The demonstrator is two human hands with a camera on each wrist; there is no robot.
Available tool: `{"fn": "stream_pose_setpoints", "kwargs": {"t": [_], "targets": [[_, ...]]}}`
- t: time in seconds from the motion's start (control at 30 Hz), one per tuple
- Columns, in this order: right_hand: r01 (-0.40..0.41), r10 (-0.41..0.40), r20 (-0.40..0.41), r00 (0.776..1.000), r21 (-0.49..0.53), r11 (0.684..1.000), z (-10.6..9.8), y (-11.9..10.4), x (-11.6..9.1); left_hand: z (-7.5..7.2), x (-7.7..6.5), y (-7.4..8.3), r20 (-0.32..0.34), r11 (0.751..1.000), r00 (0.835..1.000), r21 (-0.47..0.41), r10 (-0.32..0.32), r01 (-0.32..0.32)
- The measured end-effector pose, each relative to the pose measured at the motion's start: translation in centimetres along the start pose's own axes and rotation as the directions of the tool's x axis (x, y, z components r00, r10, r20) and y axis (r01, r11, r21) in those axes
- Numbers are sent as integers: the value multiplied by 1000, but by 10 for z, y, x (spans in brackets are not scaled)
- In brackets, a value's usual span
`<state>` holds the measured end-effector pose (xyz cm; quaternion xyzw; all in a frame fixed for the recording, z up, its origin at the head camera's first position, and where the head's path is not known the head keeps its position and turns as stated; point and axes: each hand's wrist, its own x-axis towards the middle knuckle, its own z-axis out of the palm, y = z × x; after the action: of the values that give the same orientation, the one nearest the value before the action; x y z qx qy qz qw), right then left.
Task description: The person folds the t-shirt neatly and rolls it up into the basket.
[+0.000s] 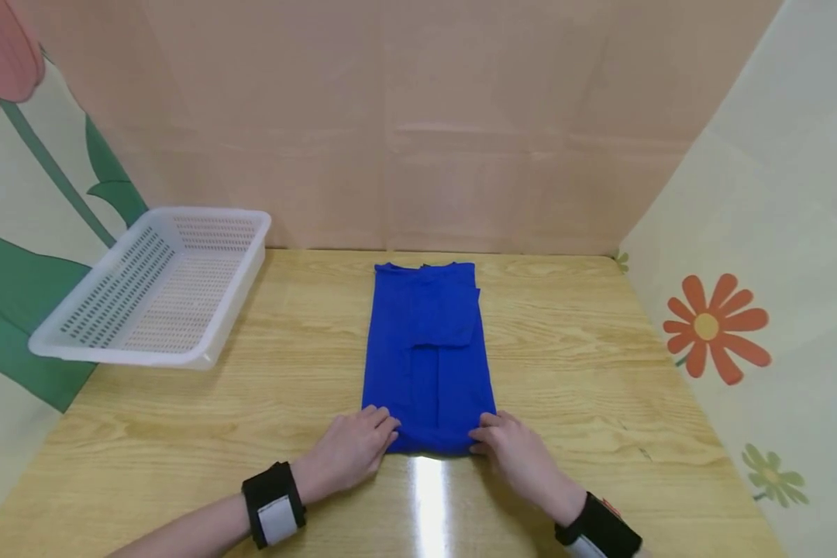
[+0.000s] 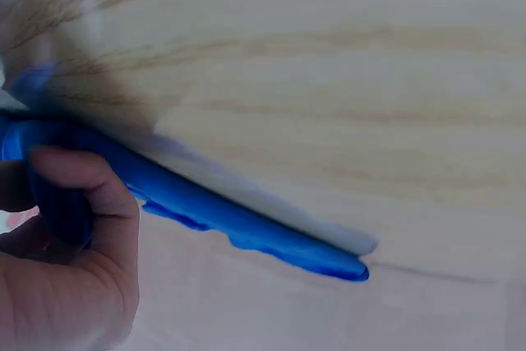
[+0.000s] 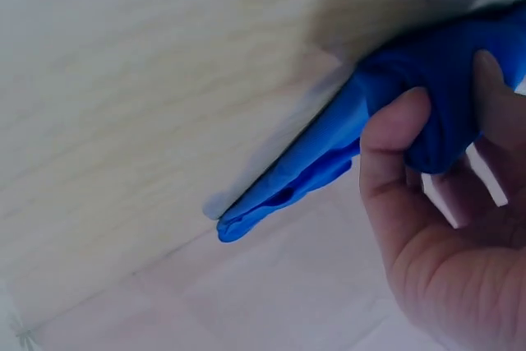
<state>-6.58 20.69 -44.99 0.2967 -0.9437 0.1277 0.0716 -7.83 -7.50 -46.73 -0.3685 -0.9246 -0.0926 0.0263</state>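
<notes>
A blue shirt [image 1: 390,341], folded into a long narrow shape, lies on the wooden table with its neckline towards the back wall. A squarish flap of cloth, like a turned-in sleeve, lies on its upper right part. The near edge is curled up into a thick roll between the hands. My left hand [image 1: 358,446] pinches the near left corner; in the left wrist view the thumb bends over the blue cloth [image 2: 222,207]. At the near right corner, my right hand [image 1: 519,453] grips the cloth [image 3: 320,141] between thumb and fingers.
A white plastic basket [image 1: 212,353] with slotted walls stands at the back left of the table [image 1: 307,325]. A brown-pink wall covering [image 1: 460,139] rises behind the table, and flower-printed sheets [image 1: 795,256] border both sides.
</notes>
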Motion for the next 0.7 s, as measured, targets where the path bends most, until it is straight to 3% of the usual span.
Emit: {"fn": "stream_pose_setpoints", "kwargs": {"t": [0.23, 0.43, 0.57, 0.7], "targets": [[-28, 0, 163, 987, 168, 985, -9, 13, 13, 0, -6, 8, -31, 973, 994, 209, 103, -94], [-109, -3, 307, 952, 348, 931, -11, 21, 24, 6, -6, 12, -137, 937, 984, 343, 118, -65], [-150, -6, 374, 927, 386, 910, -14, 26, 29, 8, -5, 12, -177, 933, 978, 356, 113, -43], [-218, 19, 437, 899, 410, 885, -17, 27, 31, 7, -4, 11, -135, 958, 987, 285, 81, -40]]}}
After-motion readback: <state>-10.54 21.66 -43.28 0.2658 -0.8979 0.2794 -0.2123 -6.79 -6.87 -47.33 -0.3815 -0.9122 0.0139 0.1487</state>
